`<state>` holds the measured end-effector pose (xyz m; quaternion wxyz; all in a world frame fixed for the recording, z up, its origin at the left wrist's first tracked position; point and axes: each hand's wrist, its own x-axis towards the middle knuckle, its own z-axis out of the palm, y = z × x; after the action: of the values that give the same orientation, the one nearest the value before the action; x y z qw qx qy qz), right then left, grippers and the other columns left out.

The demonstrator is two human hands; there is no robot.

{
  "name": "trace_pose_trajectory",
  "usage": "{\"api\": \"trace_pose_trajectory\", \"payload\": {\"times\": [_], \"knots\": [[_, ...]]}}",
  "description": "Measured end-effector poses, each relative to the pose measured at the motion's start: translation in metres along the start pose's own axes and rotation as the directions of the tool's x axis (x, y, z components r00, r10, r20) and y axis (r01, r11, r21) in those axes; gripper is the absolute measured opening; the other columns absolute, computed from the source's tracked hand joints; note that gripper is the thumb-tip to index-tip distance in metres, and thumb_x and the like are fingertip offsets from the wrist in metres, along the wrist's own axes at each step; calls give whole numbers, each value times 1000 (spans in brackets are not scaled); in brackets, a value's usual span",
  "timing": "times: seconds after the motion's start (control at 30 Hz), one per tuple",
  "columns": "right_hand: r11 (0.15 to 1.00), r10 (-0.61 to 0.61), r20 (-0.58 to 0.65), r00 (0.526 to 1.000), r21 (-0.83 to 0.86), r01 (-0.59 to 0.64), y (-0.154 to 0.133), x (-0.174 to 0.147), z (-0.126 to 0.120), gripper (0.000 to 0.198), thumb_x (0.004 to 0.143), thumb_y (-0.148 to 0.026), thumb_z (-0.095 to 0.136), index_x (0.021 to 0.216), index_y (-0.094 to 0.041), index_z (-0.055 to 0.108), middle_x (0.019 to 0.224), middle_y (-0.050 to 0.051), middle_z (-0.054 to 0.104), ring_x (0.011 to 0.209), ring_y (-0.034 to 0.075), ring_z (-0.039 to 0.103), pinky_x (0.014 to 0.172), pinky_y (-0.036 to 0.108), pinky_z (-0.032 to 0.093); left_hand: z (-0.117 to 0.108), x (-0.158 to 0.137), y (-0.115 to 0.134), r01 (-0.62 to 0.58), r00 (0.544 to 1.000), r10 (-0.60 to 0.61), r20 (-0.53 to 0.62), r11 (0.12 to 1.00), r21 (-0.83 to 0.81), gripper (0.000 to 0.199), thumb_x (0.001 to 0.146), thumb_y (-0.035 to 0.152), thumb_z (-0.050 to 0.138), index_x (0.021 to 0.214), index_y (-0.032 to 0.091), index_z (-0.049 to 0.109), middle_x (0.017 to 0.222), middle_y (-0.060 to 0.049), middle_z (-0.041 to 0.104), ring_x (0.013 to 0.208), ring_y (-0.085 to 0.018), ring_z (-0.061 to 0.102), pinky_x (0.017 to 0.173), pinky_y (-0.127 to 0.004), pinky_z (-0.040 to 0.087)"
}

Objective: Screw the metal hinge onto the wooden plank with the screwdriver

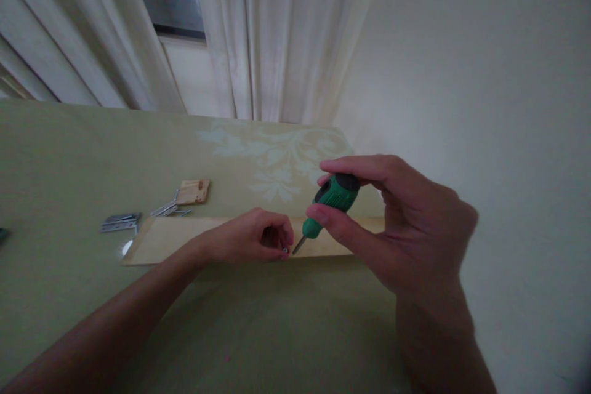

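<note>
My right hand (401, 228) grips a short green and black screwdriver (336, 195) between thumb and fingers. Its metal shaft slants down to the left, and the tip is close to the fingertips of my left hand (256, 234). Those fingers are curled in a pinch on a small metal piece (285, 250), which looks like a screw, though most of it is hidden. Beneath both hands lies a long pale wooden board (175, 234), flat on the green-covered surface.
Left of the board sit several flat metal brackets (120, 221). Long screws (168, 207) lie by its far left edge, touching a small wooden block (194, 191). Curtains (286, 37) hang behind the green surface (69, 166), and a pale wall (484, 74) rises on the right.
</note>
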<state>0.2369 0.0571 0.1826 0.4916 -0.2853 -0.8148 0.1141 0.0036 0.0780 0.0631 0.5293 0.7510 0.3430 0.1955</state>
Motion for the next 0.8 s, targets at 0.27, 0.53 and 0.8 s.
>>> {"api": "trace_pose_trajectory", "payload": {"times": [0.27,0.53,0.8], "knots": [[997,-66,118,991,-21,69,1,1,19,27,91,-28,79,117,-23,73,100,4,78,91,20,74,81,32,60,-1,-2,7,-27,999,30,-18,991,128,8,89,21,68,83,15,69,72,3,62,68,-11,54,62,-23,41],[998,-62,76,995,14,61,2,2,13,31,89,-22,79,119,-25,72,99,3,77,88,20,73,81,33,59,0,0,7,-43,999,41,25,996,78,5,88,20,69,85,16,71,73,3,62,68,-11,55,62,-23,43],[998,-63,154,986,3,63,1,3,13,20,93,-25,75,113,-25,75,96,3,73,84,18,69,78,31,58,-1,-1,9,-60,998,60,5,996,59,2,88,17,67,88,15,68,74,5,59,67,-9,51,60,-20,40]]}}
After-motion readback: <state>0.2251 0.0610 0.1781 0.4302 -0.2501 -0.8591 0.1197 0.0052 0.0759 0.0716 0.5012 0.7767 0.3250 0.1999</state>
